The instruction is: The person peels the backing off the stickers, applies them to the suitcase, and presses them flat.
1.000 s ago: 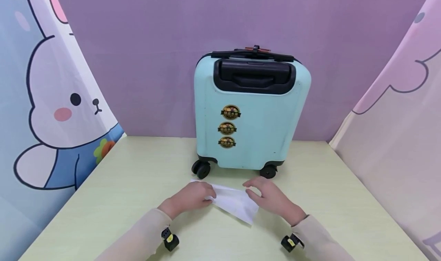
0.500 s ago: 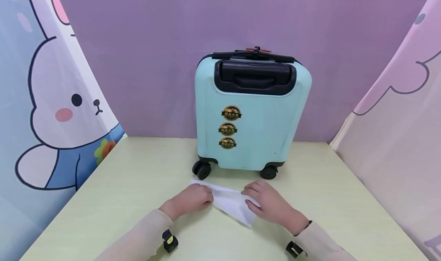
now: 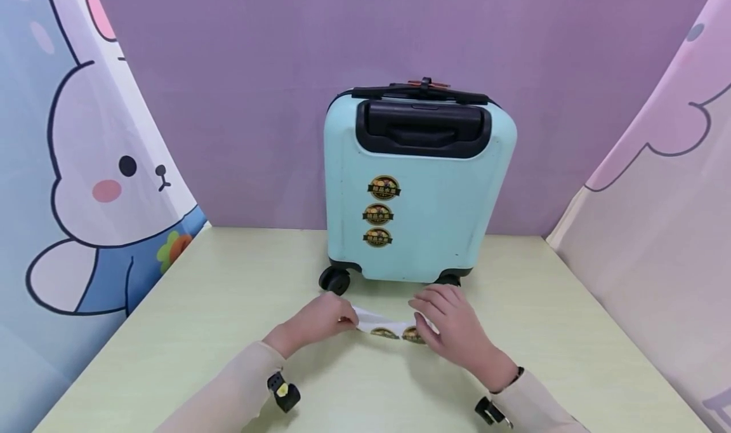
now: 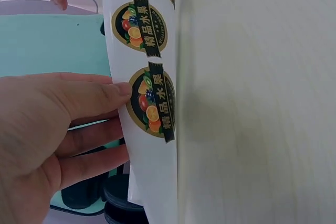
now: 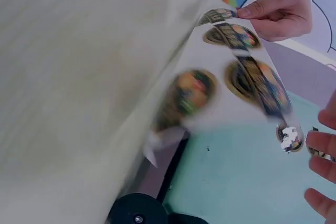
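My left hand (image 3: 320, 322) pinches one end of a white sheet of round fruit stickers (image 4: 149, 177) between thumb and fingers. Black-and-gold labels with fruit pictures run along the sheet, and its printed side faces the left wrist camera. In the head view the sheet is tilted up off the table, with two labels showing at its lower edge. My right hand (image 3: 457, 325) hovers at the sheet's other end, fingers loosely bent and thumb apart. In the right wrist view its fingers (image 5: 321, 145) are spread beside the sheet and hold nothing.
A mint-green suitcase (image 3: 422, 217) with black wheels stands upright just behind the hands, three matching stickers (image 3: 378, 214) down its front. Beneath is a pale table (image 3: 200, 331). A purple backdrop (image 3: 228, 103) and printed curtains enclose the sides.
The sheet, earlier showing its plain white side, has tipped up so that its labels show. My right hand has shifted slightly away from the sheet's end; my left hand keeps its pinch.
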A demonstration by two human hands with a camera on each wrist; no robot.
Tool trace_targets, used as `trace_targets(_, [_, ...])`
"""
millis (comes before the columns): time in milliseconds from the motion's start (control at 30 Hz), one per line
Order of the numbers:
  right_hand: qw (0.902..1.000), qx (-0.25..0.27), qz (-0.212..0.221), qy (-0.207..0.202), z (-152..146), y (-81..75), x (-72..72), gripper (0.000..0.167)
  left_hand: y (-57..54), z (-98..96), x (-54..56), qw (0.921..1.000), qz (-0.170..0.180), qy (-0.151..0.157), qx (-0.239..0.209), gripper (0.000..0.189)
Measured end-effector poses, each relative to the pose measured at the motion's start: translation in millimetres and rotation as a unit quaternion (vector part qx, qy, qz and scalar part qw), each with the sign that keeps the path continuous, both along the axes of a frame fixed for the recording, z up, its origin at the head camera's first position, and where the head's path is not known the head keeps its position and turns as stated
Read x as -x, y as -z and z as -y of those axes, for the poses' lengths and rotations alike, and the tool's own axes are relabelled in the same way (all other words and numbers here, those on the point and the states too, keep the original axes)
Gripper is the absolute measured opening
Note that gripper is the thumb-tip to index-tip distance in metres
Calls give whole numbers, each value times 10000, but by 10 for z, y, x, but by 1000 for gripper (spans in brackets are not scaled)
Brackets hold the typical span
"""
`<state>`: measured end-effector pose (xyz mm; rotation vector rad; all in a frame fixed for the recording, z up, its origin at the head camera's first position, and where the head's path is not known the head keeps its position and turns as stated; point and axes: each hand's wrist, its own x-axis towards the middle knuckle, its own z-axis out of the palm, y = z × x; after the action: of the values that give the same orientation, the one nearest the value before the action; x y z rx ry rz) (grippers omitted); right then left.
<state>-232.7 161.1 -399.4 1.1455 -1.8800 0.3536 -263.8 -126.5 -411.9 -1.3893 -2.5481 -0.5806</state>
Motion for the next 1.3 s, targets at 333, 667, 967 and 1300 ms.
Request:
trace_targets(333, [9946, 774, -685, -89, 80, -167, -27, 24, -157, -33, -16, 9814, 1556, -215, -1107, 5])
trace_targets(667, [9933, 858, -764, -100, 157, -213, -60, 24, -255, -92, -68, 9374, 2746, -557, -2071, 7])
trace_targets(967, [9943, 869, -595, -147, 241, -253, -88, 24, -280, -175, -105, 8890, 3319, -718, -3074, 11])
trace_targets(1300, [9964, 692, -491, -55, 324, -276, -94, 28, -297, -334, -144, 8121, 3629, -863, -4488, 16])
